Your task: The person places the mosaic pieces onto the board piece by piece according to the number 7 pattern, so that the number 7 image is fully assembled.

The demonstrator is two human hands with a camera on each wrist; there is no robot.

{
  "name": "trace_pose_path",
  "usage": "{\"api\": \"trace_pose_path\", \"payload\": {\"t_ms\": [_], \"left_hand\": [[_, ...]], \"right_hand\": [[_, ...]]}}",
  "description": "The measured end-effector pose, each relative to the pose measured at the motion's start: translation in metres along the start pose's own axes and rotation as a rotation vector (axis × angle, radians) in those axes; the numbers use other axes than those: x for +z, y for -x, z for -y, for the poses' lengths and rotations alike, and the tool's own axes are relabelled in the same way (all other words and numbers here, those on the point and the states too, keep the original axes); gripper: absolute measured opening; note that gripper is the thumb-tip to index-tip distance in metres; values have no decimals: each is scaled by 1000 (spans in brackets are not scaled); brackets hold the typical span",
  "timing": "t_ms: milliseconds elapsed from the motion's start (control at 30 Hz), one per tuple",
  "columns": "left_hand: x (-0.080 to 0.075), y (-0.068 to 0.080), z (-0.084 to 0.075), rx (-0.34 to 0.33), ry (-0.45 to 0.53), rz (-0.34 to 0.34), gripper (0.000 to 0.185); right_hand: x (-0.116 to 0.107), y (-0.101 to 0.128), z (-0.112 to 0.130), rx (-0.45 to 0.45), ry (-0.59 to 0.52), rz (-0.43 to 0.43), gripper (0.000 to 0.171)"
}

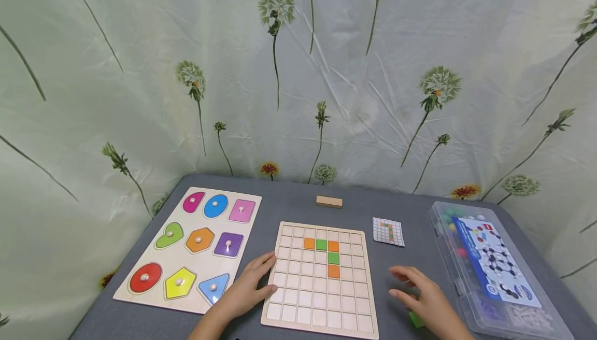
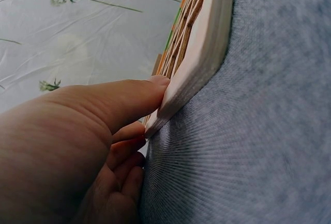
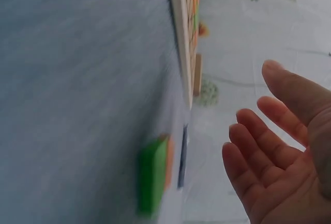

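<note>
Floral sheeting printed with dandelions and red blooms hangs behind a grey felt-covered table (image 1: 298,202), where a person sits with both hands at a wooden grid board (image 1: 322,278). That board lies flat at the table's near middle, most of its square cells bare; five coloured tiles (image 1: 326,254) sit in its upper part, orange, green and orange in a row, then green and orange running down from the right end.

At the board's left edge, the left hand (image 1: 249,288) rests with the fingers laid against the rim; the left wrist view shows the thumb (image 2: 129,97) pressed to the board's side and the fingers loosely bent beneath, gripping nothing else. To the board's right, the right hand (image 1: 422,298) hovers just above the felt, fingers spread and relaxed, palm empty in the right wrist view. A green tile (image 3: 152,175) lies on the felt directly under that hand, with an orange one seemingly tucked behind it; the blur leaves this uncertain.

Left of the grid, a shape puzzle board (image 1: 188,249) holds nine knobbed pieces in pink, blue, green, orange, purple, red and yellow. A small pattern card (image 1: 388,231) lies just beyond the grid's right corner, and a plain wooden block (image 1: 329,201) sits farther back. Along the right edge stands a clear plastic box (image 1: 494,272) of coloured balls with a printed leaflet inside.
</note>
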State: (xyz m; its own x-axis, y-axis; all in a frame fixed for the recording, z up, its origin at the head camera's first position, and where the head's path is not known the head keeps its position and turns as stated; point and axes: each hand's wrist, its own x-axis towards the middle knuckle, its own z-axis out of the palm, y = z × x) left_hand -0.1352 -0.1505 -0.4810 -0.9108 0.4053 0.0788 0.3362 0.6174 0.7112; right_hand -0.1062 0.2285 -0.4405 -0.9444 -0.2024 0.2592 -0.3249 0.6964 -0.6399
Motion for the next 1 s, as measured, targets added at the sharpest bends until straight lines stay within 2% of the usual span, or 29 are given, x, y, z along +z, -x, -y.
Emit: {"api": "trace_pose_path", "payload": {"t_ms": [67, 133, 233, 467, 500, 633, 733, 1000], "left_hand": [[0, 0, 0, 2, -3, -1, 64], [0, 0, 0, 2, -4, -1, 64], [-1, -1, 0, -1, -4, 1, 65], [-1, 0, 0, 8, -3, 2, 64], [-1, 1, 0, 8, -3, 1, 64], [0, 1, 0, 7, -9, -2, 63], [0, 1, -1, 3, -10, -6, 63], [0, 1, 0, 2, -6, -7, 63]], "right_hand": [[-5, 7, -6, 4, 27, 23, 35], [-9, 13, -12, 28, 41, 83, 35], [-14, 19, -23, -13, 33, 159, 34], [-25, 25, -40, 122, -107, 417, 43], [-25, 26, -42, 111, -138, 434, 43], [-23, 27, -48, 4, -252, 465, 39], [-22, 27, -50, -18, -292, 483, 37], [-16, 25, -46, -46, -238, 495, 34]]}}
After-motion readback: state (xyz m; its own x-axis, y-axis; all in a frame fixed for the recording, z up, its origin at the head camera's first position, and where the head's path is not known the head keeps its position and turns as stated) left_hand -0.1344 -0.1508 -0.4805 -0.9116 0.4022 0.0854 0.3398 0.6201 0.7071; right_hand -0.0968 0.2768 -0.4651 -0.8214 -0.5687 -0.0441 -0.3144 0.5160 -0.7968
